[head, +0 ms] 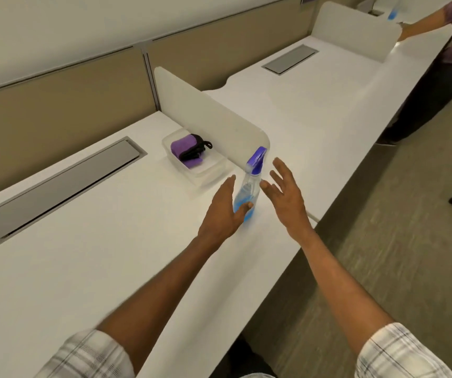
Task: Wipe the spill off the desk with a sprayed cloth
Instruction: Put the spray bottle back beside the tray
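My left hand [226,207] loosely cups the bottle [248,192], right hand [285,193] spread wide and empty; a careless bump could tip it.

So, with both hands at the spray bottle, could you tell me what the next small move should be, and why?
Probably close the left hand around the spray bottle and lift it. Its thumb already touches the bottle's lower body, while the right hand hovers open beside it. The purple cloth sits unsprayed in the clear tray.
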`<action>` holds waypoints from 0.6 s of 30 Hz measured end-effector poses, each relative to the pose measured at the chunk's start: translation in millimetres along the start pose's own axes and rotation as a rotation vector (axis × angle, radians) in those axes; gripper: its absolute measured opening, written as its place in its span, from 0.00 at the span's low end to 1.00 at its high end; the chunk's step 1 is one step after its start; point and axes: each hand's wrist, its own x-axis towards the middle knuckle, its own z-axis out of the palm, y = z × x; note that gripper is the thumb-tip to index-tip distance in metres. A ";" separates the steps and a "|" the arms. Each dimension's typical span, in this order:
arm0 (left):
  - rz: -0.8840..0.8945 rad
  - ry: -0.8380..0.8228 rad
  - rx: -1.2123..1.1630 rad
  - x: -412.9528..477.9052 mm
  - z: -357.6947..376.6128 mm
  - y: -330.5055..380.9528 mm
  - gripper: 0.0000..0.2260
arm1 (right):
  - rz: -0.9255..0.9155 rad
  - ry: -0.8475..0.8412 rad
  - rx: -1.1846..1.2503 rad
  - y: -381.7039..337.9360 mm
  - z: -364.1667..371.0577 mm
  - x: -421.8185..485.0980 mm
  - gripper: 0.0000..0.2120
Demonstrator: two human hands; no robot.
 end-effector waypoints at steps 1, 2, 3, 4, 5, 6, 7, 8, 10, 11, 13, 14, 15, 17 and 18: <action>-0.021 -0.016 0.005 4.9 4.9 -1.5 0.38 | 0.035 -0.096 -0.011 3.4 -1.7 7.4 0.32; -0.042 -0.031 -0.003 8.8 11.3 -3.2 0.38 | 0.049 -0.188 -0.030 10.3 -3.1 11.7 0.33; -0.064 -0.045 -0.021 12.6 18.3 -4.4 0.37 | 0.046 -0.268 -0.045 19.3 -3.5 13.8 0.33; -0.084 -0.052 -0.041 15.8 24.7 -5.5 0.36 | 0.033 -0.324 -0.046 29.1 -3.1 15.9 0.33; -0.099 -0.048 -0.057 19.1 30.2 -6.9 0.34 | 0.024 -0.348 -0.029 38.4 -3.0 18.9 0.34; -0.107 -0.029 -0.067 21.7 34.6 -8.6 0.33 | 0.023 -0.340 -0.002 45.7 -3.1 21.8 0.33; -0.114 0.005 -0.069 23.0 37.5 -9.6 0.32 | 0.029 -0.310 0.026 50.1 -2.9 25.0 0.33; -0.120 0.050 -0.070 24.3 38.9 -9.7 0.31 | 0.035 -0.278 0.050 52.5 -2.3 29.0 0.31; -0.128 0.131 -0.078 27.8 38.5 -9.1 0.28 | 0.027 -0.261 0.075 55.3 0.4 38.9 0.29; -0.135 0.158 -0.088 29.7 37.1 -8.8 0.28 | 0.012 -0.270 0.079 55.1 2.2 43.2 0.28; -0.148 0.190 -0.095 32.0 33.1 -7.0 0.27 | -0.016 -0.290 0.087 53.7 5.9 50.5 0.26; -0.153 0.202 -0.094 32.6 30.6 -6.1 0.27 | -0.028 -0.299 0.096 52.8 7.7 54.0 0.26; -0.154 0.217 -0.098 33.4 27.1 -5.5 0.27 | -0.043 -0.307 0.104 51.2 9.8 57.9 0.25; -0.132 0.260 -0.109 36.0 16.7 -3.5 0.26 | -0.077 -0.314 0.120 45.1 15.6 67.5 0.25; -0.110 0.284 -0.111 38.4 9.5 -1.6 0.25 | -0.094 -0.312 0.133 40.8 19.2 73.5 0.25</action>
